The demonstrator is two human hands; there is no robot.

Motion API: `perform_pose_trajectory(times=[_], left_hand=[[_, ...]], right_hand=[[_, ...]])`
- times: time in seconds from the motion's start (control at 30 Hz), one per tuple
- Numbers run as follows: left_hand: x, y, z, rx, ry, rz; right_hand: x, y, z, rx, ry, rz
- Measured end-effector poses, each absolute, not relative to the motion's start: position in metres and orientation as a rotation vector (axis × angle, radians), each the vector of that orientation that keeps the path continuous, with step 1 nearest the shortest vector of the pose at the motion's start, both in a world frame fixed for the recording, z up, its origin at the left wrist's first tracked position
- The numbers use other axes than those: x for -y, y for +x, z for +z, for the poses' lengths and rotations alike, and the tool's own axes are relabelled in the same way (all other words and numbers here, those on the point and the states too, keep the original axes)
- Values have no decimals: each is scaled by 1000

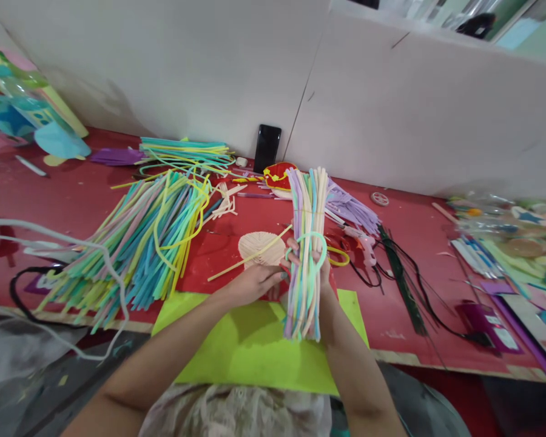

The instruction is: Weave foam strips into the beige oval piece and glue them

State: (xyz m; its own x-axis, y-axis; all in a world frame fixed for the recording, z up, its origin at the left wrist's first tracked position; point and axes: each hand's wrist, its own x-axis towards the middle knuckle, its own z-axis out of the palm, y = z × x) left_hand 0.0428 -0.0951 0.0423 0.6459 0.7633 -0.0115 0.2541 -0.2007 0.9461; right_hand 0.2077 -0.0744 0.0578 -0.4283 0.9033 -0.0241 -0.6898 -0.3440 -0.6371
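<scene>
An upright bundle of pastel pipe cleaners (306, 279) in lilac, cream, blue and pink is in front of me, above the table. My right hand (324, 267) grips it from behind, with fingertips showing at its left side. A mint-green pipe cleaner (319, 235) loops around the bundle's middle. My left hand (251, 284) is just left of the bundle, fingers stretched toward it, and I see nothing held. Beyond that hand lies a cream heart-shaped piece (255, 244), with a single yellow pipe cleaner (236, 264) across it.
A large heap of pipe cleaners (131, 243) covers the left side. A lime-green sheet (255, 352) lies at the front edge. To the right are a pink glue gun (363, 243), cables and a green stem bundle (403, 285). A phone (267, 145) leans on the wall.
</scene>
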Motion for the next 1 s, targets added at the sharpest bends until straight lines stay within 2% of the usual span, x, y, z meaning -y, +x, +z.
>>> perform_pose_trajectory(times=[0.17,0.4,0.6,0.7,1.0], left_hand=[[96,45,44,-892,1858,623],[95,45,41,-861,1659,791],[85,37,43,-861,1239,1177],[82,33,47,-794,1161,1272],[94,37,42,-854,1638,1233]], right_hand=[[73,207,57,682,-489,1841],[72,210,48,750,-709,1821],[65,214,41,861,-998,1400],[62,217,38,860,-1090,1297],[62,220,36,1116,-1172,1154]])
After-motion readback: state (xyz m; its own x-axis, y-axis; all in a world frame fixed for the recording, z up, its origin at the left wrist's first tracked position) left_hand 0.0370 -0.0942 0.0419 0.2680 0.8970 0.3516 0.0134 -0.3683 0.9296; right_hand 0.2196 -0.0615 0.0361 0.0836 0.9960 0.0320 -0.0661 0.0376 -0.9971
